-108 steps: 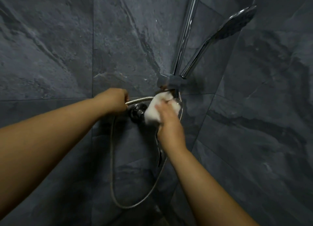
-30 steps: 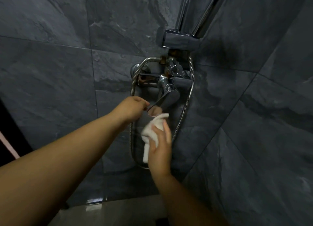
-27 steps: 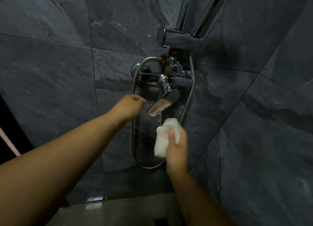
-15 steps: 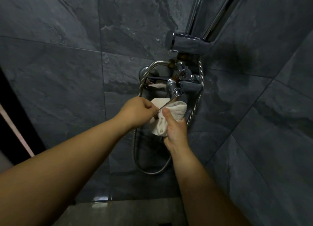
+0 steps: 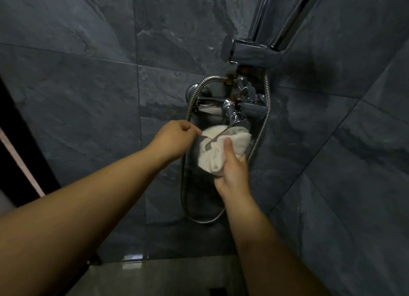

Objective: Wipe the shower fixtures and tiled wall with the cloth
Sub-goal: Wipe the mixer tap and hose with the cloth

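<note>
Now cloth [image 5: 223, 150] bunched in right hand [image 5: 233, 173], under faucet lever [image 5: 218, 136].

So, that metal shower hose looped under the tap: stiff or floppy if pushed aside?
Probably floppy: the shower hose sags in a slack loop below the tap. Its ribbed metal sheath suggests some weight, so it would likely swing back. The shiny surface may slip under the cloth gripped by the right hand.

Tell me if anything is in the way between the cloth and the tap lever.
Nothing visible. The right hand holds the cloth up against the tap lever, which lies across it. The left hand is at the hose on the left; the other strand hangs to the right, clear of both.
</note>
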Action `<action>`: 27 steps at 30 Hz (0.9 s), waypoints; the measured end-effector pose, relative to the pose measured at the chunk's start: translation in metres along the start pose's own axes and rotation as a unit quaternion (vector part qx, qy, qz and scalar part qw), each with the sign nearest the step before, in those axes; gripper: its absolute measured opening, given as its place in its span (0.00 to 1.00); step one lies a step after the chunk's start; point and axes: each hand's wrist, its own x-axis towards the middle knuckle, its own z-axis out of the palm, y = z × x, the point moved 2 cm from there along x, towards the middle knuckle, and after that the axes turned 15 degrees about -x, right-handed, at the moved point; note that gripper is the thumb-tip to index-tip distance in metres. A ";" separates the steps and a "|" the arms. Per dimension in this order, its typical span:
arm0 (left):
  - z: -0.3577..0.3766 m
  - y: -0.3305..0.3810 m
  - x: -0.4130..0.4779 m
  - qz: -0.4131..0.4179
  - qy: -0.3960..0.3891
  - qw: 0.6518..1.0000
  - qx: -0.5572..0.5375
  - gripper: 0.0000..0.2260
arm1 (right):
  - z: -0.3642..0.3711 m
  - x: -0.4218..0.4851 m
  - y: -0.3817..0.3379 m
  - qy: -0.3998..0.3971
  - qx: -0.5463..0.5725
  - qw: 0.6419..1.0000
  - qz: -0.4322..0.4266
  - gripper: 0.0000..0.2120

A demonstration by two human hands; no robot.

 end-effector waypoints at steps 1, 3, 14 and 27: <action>0.003 0.001 -0.001 -0.001 -0.009 1.000 -0.006 0.10 | 0.009 0.000 -0.001 -0.010 0.003 1.000 -0.001 0.21; 0.008 -0.001 -0.001 -0.007 -0.013 1.000 0.000 0.10 | 0.018 -0.002 0.000 -0.012 0.002 1.000 0.001 0.16; 0.035 0.004 0.016 0.055 -0.066 0.991 0.105 0.19 | -0.056 -0.007 -0.019 0.135 -0.275 0.951 -0.049 0.21; 0.039 0.021 0.011 0.069 0.006 0.958 0.278 0.10 | -0.039 0.092 -0.125 0.026 -0.605 0.717 -0.345 0.28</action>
